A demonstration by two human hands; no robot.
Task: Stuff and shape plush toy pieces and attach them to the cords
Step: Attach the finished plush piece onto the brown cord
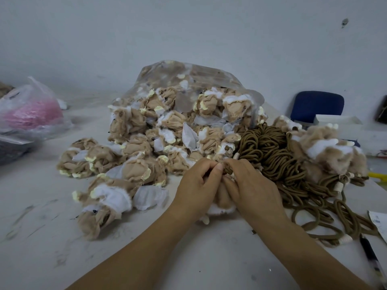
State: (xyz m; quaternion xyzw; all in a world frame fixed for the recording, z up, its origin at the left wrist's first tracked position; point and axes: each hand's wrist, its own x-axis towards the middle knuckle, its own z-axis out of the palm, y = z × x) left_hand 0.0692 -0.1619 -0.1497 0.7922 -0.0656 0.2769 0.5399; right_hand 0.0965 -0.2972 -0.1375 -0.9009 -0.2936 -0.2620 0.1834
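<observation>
On the white bench (pixel 209 258), before a spilling heap of tan plush pieces (pixel 146 132) and beside tangled brown cords (pixel 270 151), the left hand (pixel 198 186) and right hand (pixel 252 185) curl around one plush piece (pixel 222 198), fingertips pinching a cord end (pixel 227 171).

Grey wall (pixel 209 28), white table (pixel 41 227), blue chair (pixel 317 105) far rt.

Tan-and-white plush pieces (pixel 134 143), brown cords (pixel 270 151), blue chair (pixel 317 105).
</observation>
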